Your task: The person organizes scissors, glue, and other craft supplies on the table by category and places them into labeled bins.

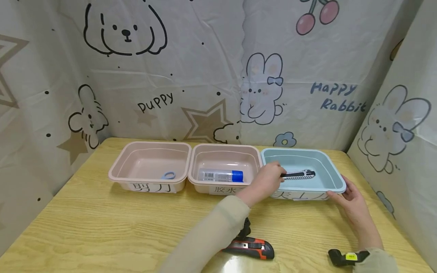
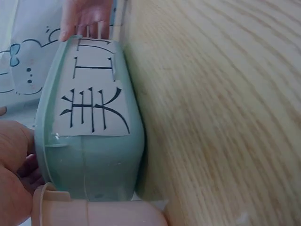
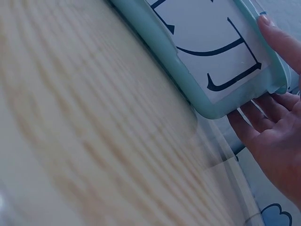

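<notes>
My left hand (image 1: pixel 264 182) reaches over the left rim of a light blue bin (image 1: pixel 336 184), its fingertips pinching the near end of a black-and-white utility knife (image 1: pixel 298 174). The blade end of that knife points right, inside the bin. Outside the bin's right front corner, my right hand (image 1: pixel 351 201) grips the rim, thumb on the front edge and fingers around the end wall, as the right wrist view shows. The bin's front carries a white paper label (image 2: pixel 91 89) with large black characters. A red-and-black utility knife (image 1: pixel 252 248) lies on the table below the left forearm, partly covered by the sleeve.
Left of the blue bin stand two pink bins in a row. The middle pink bin (image 1: pixel 205 148) contains a clear glue tube with a blue cap (image 1: pixel 237 176). In the left pink bin (image 1: pixel 126 155) a light blue loop (image 1: pixel 168 175) shows. A printed cloth (image 1: pixel 205 76) hangs behind the table.
</notes>
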### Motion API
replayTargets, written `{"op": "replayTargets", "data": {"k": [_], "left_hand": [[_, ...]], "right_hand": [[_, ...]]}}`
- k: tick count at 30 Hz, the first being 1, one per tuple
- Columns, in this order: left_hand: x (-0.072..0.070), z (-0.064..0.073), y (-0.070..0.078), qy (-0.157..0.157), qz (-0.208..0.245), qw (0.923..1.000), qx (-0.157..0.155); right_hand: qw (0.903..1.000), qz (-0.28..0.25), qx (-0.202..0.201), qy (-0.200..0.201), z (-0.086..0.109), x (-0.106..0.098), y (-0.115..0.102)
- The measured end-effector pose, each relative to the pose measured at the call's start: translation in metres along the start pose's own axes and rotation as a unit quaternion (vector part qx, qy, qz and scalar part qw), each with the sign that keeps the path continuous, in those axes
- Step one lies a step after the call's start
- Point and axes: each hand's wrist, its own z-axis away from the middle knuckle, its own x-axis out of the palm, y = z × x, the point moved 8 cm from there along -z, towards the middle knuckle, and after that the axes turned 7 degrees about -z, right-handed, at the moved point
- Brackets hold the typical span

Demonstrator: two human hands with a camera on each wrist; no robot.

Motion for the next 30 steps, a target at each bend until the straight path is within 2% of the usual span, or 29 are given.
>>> {"op": "replayTargets", "data": {"k": [3,8,11,15,18,23,26,30], "left_hand": [[0.001,0.001,0.0,0.005,-0.017,0.9998,-0.004],[-0.003,0.006,-0.001,0.023,-0.008,0.9997,0.005],[-0.011,0.012,-0.001,0.038,-0.007,0.999,0.021],[-0.025,0.024,0.002,0.048,-0.043,0.9964,0.055],[-0.035,0.038,0.002,0.05,-0.066,0.993,0.084],[-0.042,0.066,-0.005,0.043,-0.061,0.9885,0.131],[-0.039,0.084,-0.011,0.022,-0.062,0.9868,0.148],[-0.029,0.109,-0.02,-0.025,-0.057,0.9843,0.165]], "right_hand": [[1.0,0.0,-0.004,-0.001,-0.002,0.001,-0.001],[1.0,-0.003,-0.003,-0.006,-0.004,0.001,0.002],[1.0,0.006,0.003,-0.005,-0.005,0.001,0.004],[0.9999,0.007,0.009,-0.001,-0.005,0.0,0.005],[1.0,0.002,0.009,0.0,-0.005,-0.001,0.005],[0.9998,0.017,0.011,0.004,-0.003,-0.002,0.004],[0.9995,0.027,0.015,0.005,-0.002,-0.002,0.003],[0.9998,0.014,0.015,0.002,-0.001,-0.001,0.003]]}}
